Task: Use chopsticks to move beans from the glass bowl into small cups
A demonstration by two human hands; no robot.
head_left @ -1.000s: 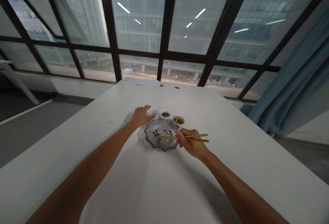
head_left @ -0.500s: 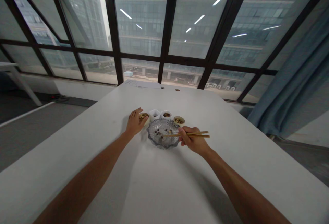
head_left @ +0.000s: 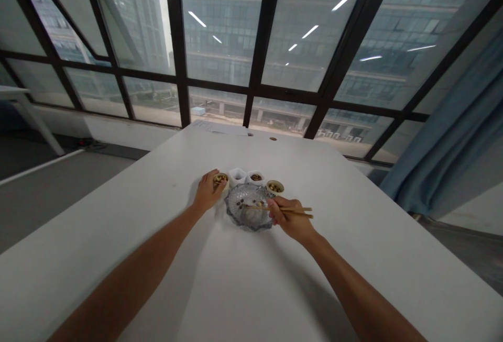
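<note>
R hand (head_left: 293, 220) grips chopsticks (head_left: 305, 209), tips unclear; L hand (head_left: 206, 194) clasps far-L cup (head_left: 226, 189), its side partly hidden.

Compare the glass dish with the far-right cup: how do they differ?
The glass dish is wide and clear, the far-right cup small and yellowish. The dish's edge is scalloped; the cup's rim is plain and round. The dish holds a few scattered bits, the cup a cluster. Both stand on the table.
</note>
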